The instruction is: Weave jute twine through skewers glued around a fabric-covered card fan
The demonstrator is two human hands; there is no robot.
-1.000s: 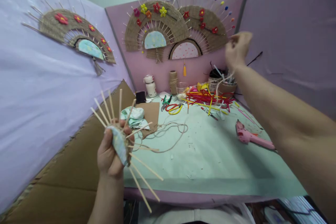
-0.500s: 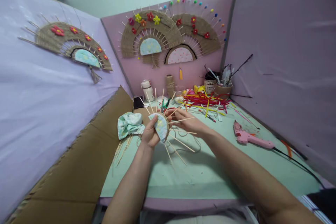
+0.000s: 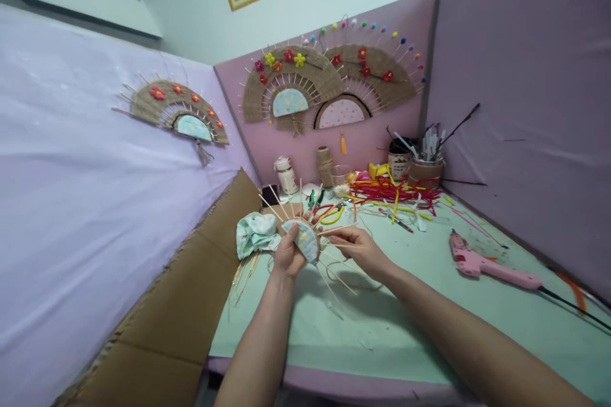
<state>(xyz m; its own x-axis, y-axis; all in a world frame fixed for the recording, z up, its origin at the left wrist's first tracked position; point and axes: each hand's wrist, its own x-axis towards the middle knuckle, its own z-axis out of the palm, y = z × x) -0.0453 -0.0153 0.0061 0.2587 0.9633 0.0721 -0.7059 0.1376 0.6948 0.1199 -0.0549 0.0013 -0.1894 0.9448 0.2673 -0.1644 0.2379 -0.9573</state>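
Note:
My left hand (image 3: 289, 254) grips a small fan frame (image 3: 307, 240), a half-round base in pale blue patterned cloth with thin wooden sticks fanning out from its curved edge. The thumb lies across the cloth face, and the other fingers are partly hidden behind it. At the right side of the frame, my right hand (image 3: 361, 248) is closed with fingertips pinched among the sticks, close to the base. Thin twine (image 3: 351, 280) lies in loops on the table below the hands. Whether the fingertips hold twine or a stick is too small to make out.
A pink glue gun (image 3: 491, 269) lies on the right with its cable. Red and yellow pipe cleaners (image 3: 396, 191), yellow-handled scissors (image 3: 333, 214) and a twine spool (image 3: 324, 165) are at the back. Crumpled cloth (image 3: 256, 233) and cardboard (image 3: 191, 280) stand left. Finished fans (image 3: 291, 79) hang behind.
My right hand has come down from high on the right to the fan frame's sticks. My left hand has carried the frame toward the middle of the table. The view has tilted upward.

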